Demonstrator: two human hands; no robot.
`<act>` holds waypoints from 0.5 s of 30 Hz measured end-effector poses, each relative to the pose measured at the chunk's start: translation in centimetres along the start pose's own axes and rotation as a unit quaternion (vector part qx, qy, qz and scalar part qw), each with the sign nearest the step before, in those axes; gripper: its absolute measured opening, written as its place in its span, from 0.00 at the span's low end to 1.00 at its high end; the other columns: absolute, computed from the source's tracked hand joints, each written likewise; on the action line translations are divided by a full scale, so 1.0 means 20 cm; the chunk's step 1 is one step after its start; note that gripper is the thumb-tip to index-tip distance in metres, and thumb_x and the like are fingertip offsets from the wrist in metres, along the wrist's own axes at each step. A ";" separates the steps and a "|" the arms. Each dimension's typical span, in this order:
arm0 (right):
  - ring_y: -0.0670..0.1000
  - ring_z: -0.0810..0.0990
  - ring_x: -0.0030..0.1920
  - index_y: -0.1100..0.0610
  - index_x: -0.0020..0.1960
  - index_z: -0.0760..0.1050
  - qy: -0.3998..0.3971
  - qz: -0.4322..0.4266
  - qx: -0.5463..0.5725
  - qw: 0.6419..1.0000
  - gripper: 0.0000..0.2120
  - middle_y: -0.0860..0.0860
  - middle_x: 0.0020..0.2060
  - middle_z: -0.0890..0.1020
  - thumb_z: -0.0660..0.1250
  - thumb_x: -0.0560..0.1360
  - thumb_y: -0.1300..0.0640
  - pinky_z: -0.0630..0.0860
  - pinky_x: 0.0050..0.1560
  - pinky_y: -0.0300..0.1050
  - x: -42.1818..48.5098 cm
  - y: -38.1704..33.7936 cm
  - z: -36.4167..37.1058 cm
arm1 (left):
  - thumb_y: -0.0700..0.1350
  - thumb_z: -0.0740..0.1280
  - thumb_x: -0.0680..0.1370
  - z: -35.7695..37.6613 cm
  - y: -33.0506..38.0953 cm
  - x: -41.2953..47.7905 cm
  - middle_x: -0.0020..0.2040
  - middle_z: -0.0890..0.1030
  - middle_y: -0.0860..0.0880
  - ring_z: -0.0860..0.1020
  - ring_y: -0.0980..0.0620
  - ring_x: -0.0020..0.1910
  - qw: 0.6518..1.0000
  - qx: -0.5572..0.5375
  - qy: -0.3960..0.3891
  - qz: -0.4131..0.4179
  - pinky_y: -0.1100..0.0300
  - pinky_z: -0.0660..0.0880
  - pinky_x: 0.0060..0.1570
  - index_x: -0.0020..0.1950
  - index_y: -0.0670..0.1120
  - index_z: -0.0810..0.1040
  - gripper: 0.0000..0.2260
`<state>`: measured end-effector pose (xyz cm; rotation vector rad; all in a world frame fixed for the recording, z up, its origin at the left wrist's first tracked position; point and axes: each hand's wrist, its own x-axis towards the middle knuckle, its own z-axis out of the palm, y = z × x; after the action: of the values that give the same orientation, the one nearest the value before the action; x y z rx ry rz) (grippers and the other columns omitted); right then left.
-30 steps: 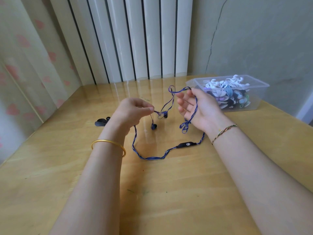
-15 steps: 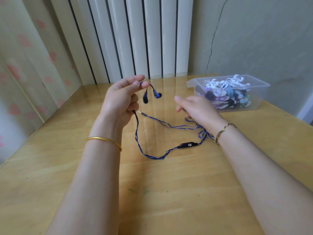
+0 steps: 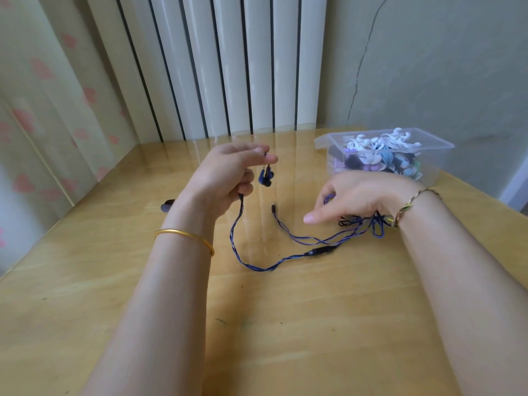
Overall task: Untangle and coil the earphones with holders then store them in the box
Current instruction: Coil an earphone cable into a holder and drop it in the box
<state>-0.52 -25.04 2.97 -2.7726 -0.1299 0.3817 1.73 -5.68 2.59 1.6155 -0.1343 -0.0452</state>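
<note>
The left hand [image 3: 225,178] is up over the counter [image 3: 257,338]. Its fingers [image 3: 267,159] pinch the blue earphones [image 3: 265,177], so the ear parts hang down. The cord [image 3: 320,250] drops to the counter and runs to the right hand [image 3: 363,195], whose fingers curl down around a messy bunch of it. The cord looks mostly free of knots, but it is not wound up yet. A small dark holder [image 3: 167,205], I think, lies behind the left wrist. The clear box [image 3: 434,155] already has other earphones [image 3: 371,147] inside. Winding, clipping and putting away are left.
</note>
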 end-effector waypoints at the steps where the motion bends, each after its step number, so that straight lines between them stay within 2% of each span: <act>1: 0.46 0.73 0.35 0.57 0.47 0.81 0.052 -0.014 0.022 0.998 0.17 0.51 0.38 0.79 0.71 0.71 0.43 0.66 0.30 0.37 0.01 0.01 0.00 | 0.39 0.65 0.78 0.01 -0.01 0.01 0.55 0.82 0.41 0.65 0.57 0.25 0.997 0.070 0.014 -0.001 0.66 0.65 0.26 0.58 0.43 0.78 0.09; 2: 0.47 0.71 0.32 0.59 0.47 0.81 0.115 -0.032 0.068 0.990 0.14 0.51 0.36 0.78 0.70 0.73 0.47 0.65 0.27 0.35 0.03 0.01 0.00 | 0.38 0.65 0.77 0.02 -0.03 0.01 0.54 0.82 0.41 0.68 0.56 0.27 0.988 0.152 0.017 -0.004 0.65 0.68 0.27 0.59 0.43 0.78 0.11; 4: 0.48 0.63 0.24 0.59 0.43 0.80 0.210 -0.070 0.209 0.953 0.10 0.52 0.31 0.74 0.67 0.76 0.53 0.59 0.21 0.37 0.06 0.00 0.00 | 0.39 0.64 0.78 0.06 -0.05 0.02 0.53 0.81 0.43 0.75 0.54 0.34 0.951 0.308 -0.031 -0.012 0.65 0.73 0.32 0.64 0.45 0.76 0.15; 5: 0.47 0.60 0.22 0.58 0.41 0.79 0.230 -0.085 0.297 0.923 0.10 0.52 0.30 0.72 0.64 0.78 0.55 0.57 0.21 0.36 0.08 -0.01 -0.01 | 0.40 0.64 0.78 0.08 -0.07 0.01 0.56 0.80 0.45 0.77 0.53 0.39 0.925 0.373 -0.071 -0.016 0.64 0.74 0.37 0.65 0.47 0.75 0.16; 7: 0.43 0.57 0.18 0.58 0.39 0.76 0.246 -0.109 0.450 0.852 0.13 0.52 0.29 0.69 0.60 0.80 0.57 0.53 0.20 0.34 0.08 -0.04 -0.04 | 0.45 0.65 0.77 0.12 -0.06 -0.01 0.60 0.77 0.51 0.77 0.54 0.51 0.867 0.481 -0.133 -0.017 0.63 0.69 0.50 0.65 0.53 0.75 0.16; 8: 0.42 0.56 0.17 0.59 0.39 0.75 0.249 -0.118 0.506 0.817 0.14 0.52 0.29 0.69 0.58 0.81 0.58 0.52 0.19 0.33 0.07 -0.05 -0.05 | 0.48 0.66 0.77 0.14 -0.04 -0.02 0.61 0.77 0.53 0.76 0.54 0.56 0.849 0.507 -0.149 -0.016 0.63 0.67 0.53 0.64 0.55 0.76 0.15; 9: 0.42 0.56 0.17 0.59 0.39 0.74 0.251 -0.125 0.553 0.785 0.14 0.53 0.29 0.68 0.57 0.81 0.59 0.52 0.18 0.33 0.06 -0.07 -0.06 | 0.50 0.66 0.77 0.15 -0.03 -0.02 0.61 0.77 0.54 0.75 0.54 0.59 0.847 0.507 -0.161 -0.012 0.63 0.66 0.56 0.63 0.55 0.77 0.14; 12: 0.42 0.56 0.17 0.61 0.39 0.72 0.260 -0.133 0.661 0.691 0.15 0.53 0.30 0.67 0.55 0.82 0.59 0.53 0.19 0.33 0.04 -0.09 -0.08 | 0.55 0.65 0.77 0.18 0.01 -0.04 0.58 0.80 0.53 0.76 0.53 0.60 0.900 0.375 -0.223 -0.007 0.58 0.69 0.62 0.60 0.51 0.79 0.15; 14: 0.43 0.57 0.18 0.61 0.39 0.72 0.258 -0.139 0.718 0.631 0.15 0.53 0.30 0.67 0.54 0.82 0.59 0.55 0.20 0.33 0.04 -0.09 -0.09 | 0.55 0.65 0.77 0.20 0.00 -0.05 0.53 0.83 0.50 0.79 0.52 0.56 0.917 0.291 -0.273 -0.002 0.54 0.71 0.63 0.58 0.44 0.80 0.17; 15: 0.43 0.57 0.18 0.61 0.40 0.72 0.255 -0.143 0.740 0.605 0.16 0.53 0.30 0.67 0.54 0.82 0.58 0.56 0.20 0.33 0.03 -0.09 -0.10 | 0.51 0.65 0.78 0.22 -0.01 -0.06 0.46 0.84 0.49 0.81 0.51 0.50 0.922 0.264 -0.283 0.006 0.55 0.72 0.59 0.55 0.41 0.79 0.15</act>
<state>0.59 -23.87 5.22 -1.0368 -0.0515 -0.3322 0.16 -9.83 2.08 2.1023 -0.6489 -0.5066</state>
